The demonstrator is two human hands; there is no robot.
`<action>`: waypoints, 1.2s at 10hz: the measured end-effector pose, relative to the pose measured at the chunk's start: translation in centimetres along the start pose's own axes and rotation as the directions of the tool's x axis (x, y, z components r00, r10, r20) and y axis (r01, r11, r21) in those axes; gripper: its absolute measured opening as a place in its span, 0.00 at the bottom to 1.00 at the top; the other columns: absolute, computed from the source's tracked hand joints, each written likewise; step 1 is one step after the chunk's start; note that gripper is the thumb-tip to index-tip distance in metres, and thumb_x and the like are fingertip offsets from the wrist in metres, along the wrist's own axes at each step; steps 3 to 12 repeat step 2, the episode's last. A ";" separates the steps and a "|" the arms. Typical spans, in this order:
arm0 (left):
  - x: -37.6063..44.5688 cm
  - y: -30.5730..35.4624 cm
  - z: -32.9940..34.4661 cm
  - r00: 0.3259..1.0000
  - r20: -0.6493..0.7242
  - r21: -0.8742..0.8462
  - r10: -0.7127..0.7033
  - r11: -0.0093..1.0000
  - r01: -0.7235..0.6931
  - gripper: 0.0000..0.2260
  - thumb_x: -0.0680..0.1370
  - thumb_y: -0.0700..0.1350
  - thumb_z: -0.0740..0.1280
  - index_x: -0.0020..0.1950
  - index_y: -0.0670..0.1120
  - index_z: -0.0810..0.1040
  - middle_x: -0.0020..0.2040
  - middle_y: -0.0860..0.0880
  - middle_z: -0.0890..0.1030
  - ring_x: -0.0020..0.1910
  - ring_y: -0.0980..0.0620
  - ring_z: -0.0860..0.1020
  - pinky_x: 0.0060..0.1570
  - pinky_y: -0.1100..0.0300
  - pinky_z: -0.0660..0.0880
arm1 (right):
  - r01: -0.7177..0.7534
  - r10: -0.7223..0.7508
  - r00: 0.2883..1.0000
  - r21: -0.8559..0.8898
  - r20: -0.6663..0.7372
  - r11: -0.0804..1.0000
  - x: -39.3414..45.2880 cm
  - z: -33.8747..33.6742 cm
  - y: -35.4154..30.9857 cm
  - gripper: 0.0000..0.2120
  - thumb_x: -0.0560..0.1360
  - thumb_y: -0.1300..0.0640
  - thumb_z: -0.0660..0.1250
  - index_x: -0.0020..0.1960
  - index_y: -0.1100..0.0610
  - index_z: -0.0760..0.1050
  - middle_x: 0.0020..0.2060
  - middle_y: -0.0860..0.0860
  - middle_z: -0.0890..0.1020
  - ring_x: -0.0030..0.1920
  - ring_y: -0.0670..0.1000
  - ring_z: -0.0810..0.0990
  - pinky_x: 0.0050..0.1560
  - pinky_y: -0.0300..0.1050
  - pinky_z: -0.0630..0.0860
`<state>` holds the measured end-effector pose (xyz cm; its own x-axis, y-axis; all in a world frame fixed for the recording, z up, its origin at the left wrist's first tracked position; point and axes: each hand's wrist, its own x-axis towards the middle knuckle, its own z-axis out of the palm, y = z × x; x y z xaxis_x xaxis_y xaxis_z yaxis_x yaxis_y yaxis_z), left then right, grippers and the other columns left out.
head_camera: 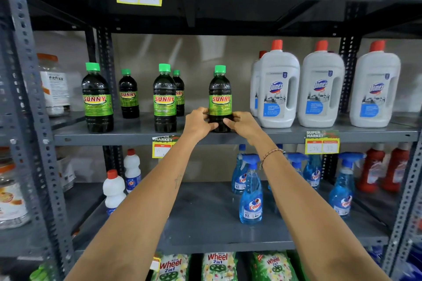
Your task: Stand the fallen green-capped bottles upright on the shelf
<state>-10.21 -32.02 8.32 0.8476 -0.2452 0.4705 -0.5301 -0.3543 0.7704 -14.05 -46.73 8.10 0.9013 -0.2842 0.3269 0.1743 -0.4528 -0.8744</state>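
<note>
Several dark green-capped SUNNY bottles stand upright on the grey middle shelf [137, 138]. The rightmost green-capped bottle [220, 95] stands near the shelf's front edge, and both hands hold its lower part. My left hand [198, 122] grips its left side; my right hand [242, 123] grips its right side. Another green cap peeks out just behind it. To the left stand a front bottle [164, 98] with one behind it [178, 92], a rear bottle [128, 94] and a front bottle [97, 98]. I see no bottle lying down.
White Domex jugs [279, 89] with red caps stand close to the right of the held bottle. Blue Colin spray bottles [250, 191] and white bottles [113, 189] fill the shelf below. Price tags [322, 142] hang on the shelf edge. A steel upright [27, 102] frames the left.
</note>
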 end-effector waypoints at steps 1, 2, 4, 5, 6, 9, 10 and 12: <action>-0.3 0.1 0.0 1.000 0.004 0.073 0.018 0.997 -0.018 0.27 0.72 0.38 0.73 0.69 0.38 0.69 0.67 0.40 0.75 0.65 0.44 0.74 0.65 0.50 0.71 | 0.007 -0.007 1.000 -0.005 0.008 1.000 -0.6 0.1 -0.3 0.18 0.77 0.57 0.66 0.65 0.63 0.75 0.59 0.59 0.82 0.62 0.59 0.79 0.66 0.57 0.73; -1.0 0.6 -0.4 0.995 -0.083 0.159 0.056 0.986 -0.042 0.23 0.77 0.40 0.67 0.71 0.38 0.67 0.67 0.38 0.74 0.67 0.42 0.72 0.66 0.49 0.69 | 0.011 -0.027 0.994 -0.145 -0.110 0.989 -1.7 0.2 -0.8 0.18 0.80 0.54 0.61 0.65 0.63 0.74 0.59 0.59 0.81 0.62 0.59 0.78 0.64 0.51 0.72; -1.0 0.6 -0.4 0.995 -0.083 0.159 0.056 0.986 -0.042 0.23 0.77 0.40 0.67 0.71 0.38 0.67 0.67 0.38 0.74 0.67 0.42 0.72 0.66 0.49 0.69 | 0.011 -0.027 0.994 -0.145 -0.110 0.989 -1.7 0.2 -0.8 0.18 0.80 0.54 0.61 0.65 0.63 0.74 0.59 0.59 0.81 0.62 0.59 0.78 0.64 0.51 0.72; -1.0 0.6 -0.4 0.995 -0.083 0.159 0.056 0.986 -0.042 0.23 0.77 0.40 0.67 0.71 0.38 0.67 0.67 0.38 0.74 0.67 0.42 0.72 0.66 0.49 0.69 | 0.011 -0.027 0.994 -0.145 -0.110 0.989 -1.7 0.2 -0.8 0.18 0.80 0.54 0.61 0.65 0.63 0.74 0.59 0.59 0.81 0.62 0.59 0.78 0.64 0.51 0.72; -1.0 0.6 -0.4 0.995 -0.083 0.159 0.056 0.986 -0.042 0.23 0.77 0.40 0.67 0.71 0.38 0.67 0.67 0.38 0.74 0.67 0.42 0.72 0.66 0.49 0.69 | 0.011 -0.027 0.994 -0.145 -0.110 0.989 -1.7 0.2 -0.8 0.18 0.80 0.54 0.61 0.65 0.63 0.74 0.59 0.59 0.81 0.62 0.59 0.78 0.64 0.51 0.72; -1.0 0.6 -0.4 0.995 -0.083 0.159 0.056 0.986 -0.042 0.23 0.77 0.40 0.67 0.71 0.38 0.67 0.67 0.38 0.74 0.67 0.42 0.72 0.66 0.49 0.69 | 0.011 -0.027 0.994 -0.145 -0.110 0.989 -1.7 0.2 -0.8 0.18 0.80 0.54 0.61 0.65 0.63 0.74 0.59 0.59 0.81 0.62 0.59 0.78 0.64 0.51 0.72; -1.0 0.6 -0.4 0.995 -0.083 0.159 0.056 0.986 -0.042 0.23 0.77 0.40 0.67 0.71 0.38 0.67 0.67 0.38 0.74 0.67 0.42 0.72 0.66 0.49 0.69 | 0.011 -0.027 0.994 -0.145 -0.110 0.989 -1.7 0.2 -0.8 0.18 0.80 0.54 0.61 0.65 0.63 0.74 0.59 0.59 0.81 0.62 0.59 0.78 0.64 0.51 0.72; -1.0 0.6 -0.4 0.995 -0.083 0.159 0.056 0.986 -0.042 0.23 0.77 0.40 0.67 0.71 0.38 0.67 0.67 0.38 0.74 0.67 0.42 0.72 0.66 0.49 0.69 | 0.011 -0.027 0.994 -0.145 -0.110 0.989 -1.7 0.2 -0.8 0.18 0.80 0.54 0.61 0.65 0.63 0.74 0.59 0.59 0.81 0.62 0.59 0.78 0.64 0.51 0.72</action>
